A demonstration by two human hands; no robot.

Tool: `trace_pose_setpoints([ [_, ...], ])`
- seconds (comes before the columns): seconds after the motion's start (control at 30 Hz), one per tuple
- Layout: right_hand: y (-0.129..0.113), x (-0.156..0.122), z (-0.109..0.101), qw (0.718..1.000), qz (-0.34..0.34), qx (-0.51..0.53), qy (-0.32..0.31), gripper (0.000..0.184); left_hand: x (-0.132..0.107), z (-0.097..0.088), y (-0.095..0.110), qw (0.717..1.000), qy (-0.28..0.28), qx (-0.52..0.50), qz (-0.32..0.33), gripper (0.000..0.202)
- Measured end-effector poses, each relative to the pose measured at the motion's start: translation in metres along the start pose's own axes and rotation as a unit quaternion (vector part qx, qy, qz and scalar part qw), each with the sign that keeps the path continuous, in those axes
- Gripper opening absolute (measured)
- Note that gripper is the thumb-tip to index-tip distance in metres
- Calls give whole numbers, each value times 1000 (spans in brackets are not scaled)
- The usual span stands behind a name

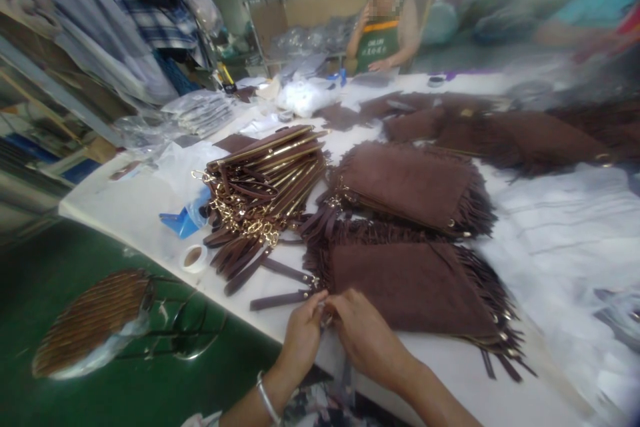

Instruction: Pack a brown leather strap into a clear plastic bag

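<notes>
My left hand (301, 337) and my right hand (363, 333) meet at the near edge of the white table (135, 203), fingers pinched together on a small part at the corner of a brown fringed suede bag (413, 290). What the fingertips hold is too small to name. A loose brown strap (280, 299) lies just left of my left hand. A second fringed bag (410, 183) lies behind the first.
A pile of brown straps with gold clasps and chains (260, 193) sits left of the bags. A tape roll (194, 258) and a blue object (183, 220) lie near the table edge. More brown bags (500, 133) lie farther back. A person in a green apron (383, 30) sits at the far end. A wicker stool (93, 320) stands below left.
</notes>
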State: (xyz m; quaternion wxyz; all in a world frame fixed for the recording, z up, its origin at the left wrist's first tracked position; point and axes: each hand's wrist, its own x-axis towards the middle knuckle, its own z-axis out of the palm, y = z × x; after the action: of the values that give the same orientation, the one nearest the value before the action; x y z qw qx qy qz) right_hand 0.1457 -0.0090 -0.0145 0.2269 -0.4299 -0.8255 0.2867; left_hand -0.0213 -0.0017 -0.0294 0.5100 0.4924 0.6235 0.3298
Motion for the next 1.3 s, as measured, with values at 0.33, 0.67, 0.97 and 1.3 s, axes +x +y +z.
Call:
trace_pose_setpoints([
  [0.33,-1,4,-3,999,11,33,11,33,6,18,-5,999,20,-12,27,31],
  [0.67,-7,11,6,994,86,34,64,39,2,24,-3,998,38,-10,51,25],
  [0.97,-9,16,11,994,93,7,61,31,8,19,-7,997,9,-79,21,17],
  [1.3,-6,14,15,995,76,6,63,24,-6,-11,4,940,-159,-280,-111,62],
])
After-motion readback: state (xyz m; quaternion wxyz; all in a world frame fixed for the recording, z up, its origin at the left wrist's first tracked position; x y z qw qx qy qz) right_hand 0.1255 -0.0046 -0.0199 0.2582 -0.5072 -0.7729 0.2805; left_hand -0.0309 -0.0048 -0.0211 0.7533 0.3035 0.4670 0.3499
